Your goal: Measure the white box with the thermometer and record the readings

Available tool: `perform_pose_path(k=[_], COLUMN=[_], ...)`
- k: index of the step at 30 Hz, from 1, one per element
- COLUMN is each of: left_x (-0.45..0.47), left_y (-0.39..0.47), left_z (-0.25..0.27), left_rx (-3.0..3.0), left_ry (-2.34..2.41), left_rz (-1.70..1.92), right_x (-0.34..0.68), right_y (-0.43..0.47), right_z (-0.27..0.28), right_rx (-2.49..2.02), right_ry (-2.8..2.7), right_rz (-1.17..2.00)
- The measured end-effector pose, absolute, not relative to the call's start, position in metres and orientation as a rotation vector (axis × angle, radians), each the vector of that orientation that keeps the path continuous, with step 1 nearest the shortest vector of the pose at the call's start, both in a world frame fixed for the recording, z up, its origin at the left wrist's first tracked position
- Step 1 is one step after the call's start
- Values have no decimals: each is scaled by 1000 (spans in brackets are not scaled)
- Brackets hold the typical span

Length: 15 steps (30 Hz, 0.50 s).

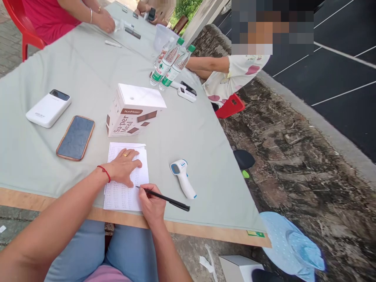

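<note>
- My right hand point(153, 203) pinches the black pen point(167, 200) between thumb and fingers, close to its tip.
- The pen's long axis slants from upper left to lower right: the tip points towards my left thumb, the butt sticks out over the cloth point(211, 168) on my right.
- The tip is over the paper point(119, 197); whether it touches, I cannot tell.
- My left hand point(125, 166) lies palm down on the paper, fingers spread, gripping nothing.
- The paper's long axis runs away from me; its bottom edge lies just inside the table's wooden near edge point(205, 234).
- Past the paper's far edge stands the box point(136, 111), near enough to bound that side.
- To the right, a strip of bare cloth separates the paper from the thermometer point(183, 180), and more cloth runs on to the slanting side edge.
- To the left lie the phone point(75, 138) and the power bank point(48, 109), both apart from my hands.
- The box reads "NutriMotion" and "Su-per Meal".
- The green-capped bottles point(166, 69) wear green-and-white labels, too small for me to read.
- The paper carries rows of tiny marks I cannot make out.
</note>
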State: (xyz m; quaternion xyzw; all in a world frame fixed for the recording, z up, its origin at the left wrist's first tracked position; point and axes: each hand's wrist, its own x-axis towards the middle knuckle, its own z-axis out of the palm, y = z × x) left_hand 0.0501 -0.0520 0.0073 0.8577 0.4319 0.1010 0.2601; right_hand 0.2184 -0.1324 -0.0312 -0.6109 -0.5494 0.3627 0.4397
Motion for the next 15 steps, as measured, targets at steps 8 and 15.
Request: perform_pose_path(k=[8,15], left_x=[50,50], left_y=[-52,-52], left_z=[8,8], left_rx=[2294,2290], left_ry=[1169,1169], left_rz=[268,268], right_x=[217,217], right_y=[-132,-133], right_z=[-28,-28], right_rx=[-1511,-1512], right_ry=[-1417,-1413], right_rz=[907,910])
